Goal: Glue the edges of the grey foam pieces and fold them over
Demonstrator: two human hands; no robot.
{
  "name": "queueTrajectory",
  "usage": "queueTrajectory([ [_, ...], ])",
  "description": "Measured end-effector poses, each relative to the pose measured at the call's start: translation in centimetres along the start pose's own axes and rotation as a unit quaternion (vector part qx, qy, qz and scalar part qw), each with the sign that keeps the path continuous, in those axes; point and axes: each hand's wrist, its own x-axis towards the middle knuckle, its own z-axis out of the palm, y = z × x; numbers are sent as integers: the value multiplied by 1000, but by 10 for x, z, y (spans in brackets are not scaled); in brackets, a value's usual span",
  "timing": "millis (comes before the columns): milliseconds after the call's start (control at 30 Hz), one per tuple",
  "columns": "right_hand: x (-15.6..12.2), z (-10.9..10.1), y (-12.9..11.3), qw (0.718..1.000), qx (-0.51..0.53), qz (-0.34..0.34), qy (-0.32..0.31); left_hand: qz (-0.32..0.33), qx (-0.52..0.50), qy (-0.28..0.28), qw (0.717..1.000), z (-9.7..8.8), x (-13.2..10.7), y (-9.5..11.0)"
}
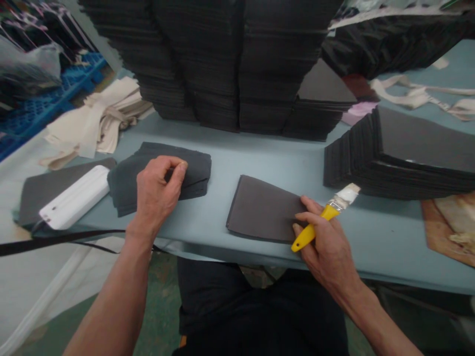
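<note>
My right hand (330, 242) is closed on a paintbrush with a yellow handle (308, 234); its bristles, coated white, point away up and to the right. The fingertips of that hand also touch the right edge of a dark grey flat panel (265, 210) lying on the table. My left hand (159, 190) is over a small pile of dark cloth pieces (195, 165), thumb and index finger pinched together. Whatever is between those fingertips, if anything, is too small to tell.
Tall stacks of dark sheets (215, 64) rise at the back. A lower stack of dark panels (352, 153) stands right, near a stained brown board (449, 232). At left lie a white power strip (76, 198) and cream fabric strips (96, 118). The pale blue table (230, 153) ends before my lap.
</note>
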Motion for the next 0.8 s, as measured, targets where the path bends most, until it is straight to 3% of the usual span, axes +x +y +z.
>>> queueTrajectory([
  [233,4,-2,0,1000,-22,-6,-8,81,73,-96,989,2,-3,-8],
  [500,3,0,1,1000,-10,3,-3,78,76,-85,990,6,-1,-14],
  [800,3,-2,3,1000,-7,10,-4,27,-18,-62,998,2,3,-9],
])
